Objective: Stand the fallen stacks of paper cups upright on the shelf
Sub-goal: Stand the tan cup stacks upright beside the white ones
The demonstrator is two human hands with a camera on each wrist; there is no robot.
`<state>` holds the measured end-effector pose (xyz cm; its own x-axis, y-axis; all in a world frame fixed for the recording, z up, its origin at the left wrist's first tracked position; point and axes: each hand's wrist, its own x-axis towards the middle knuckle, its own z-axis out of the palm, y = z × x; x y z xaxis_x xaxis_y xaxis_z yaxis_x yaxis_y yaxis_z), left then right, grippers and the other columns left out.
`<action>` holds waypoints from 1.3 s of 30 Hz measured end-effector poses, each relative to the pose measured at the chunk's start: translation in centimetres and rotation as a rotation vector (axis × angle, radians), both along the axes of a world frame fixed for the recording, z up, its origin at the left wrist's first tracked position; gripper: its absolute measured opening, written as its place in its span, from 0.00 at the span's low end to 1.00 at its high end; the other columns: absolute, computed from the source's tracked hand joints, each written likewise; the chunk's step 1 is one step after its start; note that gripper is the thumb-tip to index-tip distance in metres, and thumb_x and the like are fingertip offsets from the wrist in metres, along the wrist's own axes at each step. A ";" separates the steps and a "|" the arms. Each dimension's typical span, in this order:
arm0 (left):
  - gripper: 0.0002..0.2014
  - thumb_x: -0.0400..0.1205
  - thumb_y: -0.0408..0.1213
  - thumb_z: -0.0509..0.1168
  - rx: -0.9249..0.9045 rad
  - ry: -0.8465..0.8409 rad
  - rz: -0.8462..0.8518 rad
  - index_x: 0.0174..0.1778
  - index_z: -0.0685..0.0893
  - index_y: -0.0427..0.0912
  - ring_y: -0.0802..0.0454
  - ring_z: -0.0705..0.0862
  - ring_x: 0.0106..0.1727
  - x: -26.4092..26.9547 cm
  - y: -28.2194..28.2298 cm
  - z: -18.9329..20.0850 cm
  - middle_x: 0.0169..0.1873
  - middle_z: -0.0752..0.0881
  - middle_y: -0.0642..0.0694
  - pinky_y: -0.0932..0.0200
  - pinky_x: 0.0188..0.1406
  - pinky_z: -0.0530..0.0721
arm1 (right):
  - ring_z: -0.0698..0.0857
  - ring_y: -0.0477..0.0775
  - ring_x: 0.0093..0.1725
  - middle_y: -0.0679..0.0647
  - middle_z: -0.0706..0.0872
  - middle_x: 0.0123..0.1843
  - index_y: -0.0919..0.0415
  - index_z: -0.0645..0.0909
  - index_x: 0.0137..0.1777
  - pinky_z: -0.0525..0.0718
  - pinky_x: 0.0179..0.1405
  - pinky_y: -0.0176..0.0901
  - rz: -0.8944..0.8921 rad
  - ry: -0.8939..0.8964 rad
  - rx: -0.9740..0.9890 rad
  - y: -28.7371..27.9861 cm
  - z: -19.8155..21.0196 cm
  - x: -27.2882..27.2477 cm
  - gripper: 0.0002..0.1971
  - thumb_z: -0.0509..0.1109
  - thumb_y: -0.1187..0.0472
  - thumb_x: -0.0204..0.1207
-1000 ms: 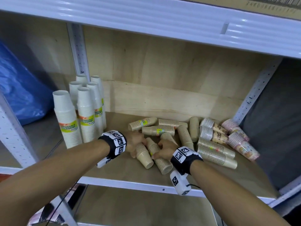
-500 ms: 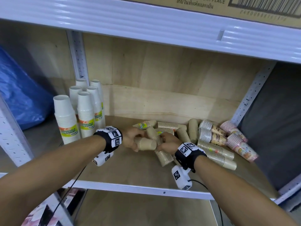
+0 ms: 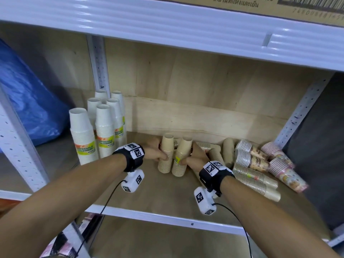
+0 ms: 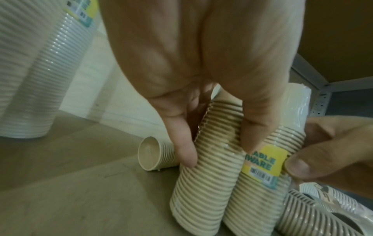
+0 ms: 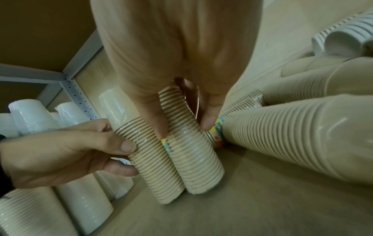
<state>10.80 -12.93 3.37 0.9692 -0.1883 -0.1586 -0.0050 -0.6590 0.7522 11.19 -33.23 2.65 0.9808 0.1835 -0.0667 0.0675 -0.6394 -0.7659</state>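
From the head view, two brown stacks of paper cups stand side by side on the wooden shelf (image 3: 167,190), their long axes near vertical and leaning slightly toward each other, wide mouths down on the board and closed bottoms up; the left hand (image 3: 155,154) is curled round the left brown stack (image 3: 166,155), and the right hand (image 3: 195,159) is curled round the right brown stack (image 3: 181,157), which carries a yellow label; behind and to the right, more brown stacks (image 3: 253,179) lie flat, long axes along the board, and beside them patterned stacks (image 3: 283,168) lie flat too; to the left, white stacks (image 3: 104,131) stand upright; a blue bag (image 3: 28,101) sits in the next bay.

From the left wrist view, the left hand (image 4: 201,71) pinches its stack (image 4: 203,183) between thumb and fingers; the stack runs top to bottom, wide end down on the shelf; the labelled stack (image 4: 260,191) touches it on the right, with the right hand (image 4: 331,150) gripping it; a fallen stack (image 4: 155,154) lies behind, its open mouth facing the camera.

From the right wrist view, the right hand (image 5: 177,60) grips its stack (image 5: 193,159) with fingers either side, wide end down; the left hand (image 5: 66,151) holds the neighbouring stack (image 5: 153,167), touching; large fallen stacks (image 5: 292,135) lie to the right.
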 end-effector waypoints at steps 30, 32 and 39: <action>0.22 0.75 0.33 0.74 0.529 -0.135 -0.217 0.64 0.84 0.53 0.51 0.81 0.61 0.4 -2.3 9.1 0.60 0.81 0.51 0.55 0.58 0.82 | 0.86 0.56 0.40 0.54 0.84 0.40 0.61 0.81 0.44 0.82 0.34 0.42 0.097 -0.197 -0.589 3.1 8.5 0.2 0.22 0.73 0.41 0.66; 0.22 0.76 0.32 0.73 0.557 -0.138 -0.229 0.66 0.84 0.51 0.51 0.81 0.62 0.4 -2.4 8.9 0.61 0.82 0.51 0.58 0.55 0.80 | 0.85 0.57 0.41 0.55 0.83 0.41 0.61 0.79 0.43 0.82 0.35 0.43 0.102 -0.204 -0.599 3.2 8.4 0.2 0.17 0.74 0.46 0.68; 0.22 0.77 0.33 0.73 0.587 -0.149 -0.235 0.68 0.84 0.49 0.55 0.79 0.57 0.9 -2.4 8.7 0.62 0.84 0.51 0.62 0.52 0.76 | 0.83 0.56 0.42 0.60 0.87 0.50 0.67 0.82 0.54 0.76 0.31 0.39 0.120 -0.183 -0.587 3.1 8.6 0.7 0.19 0.78 0.54 0.69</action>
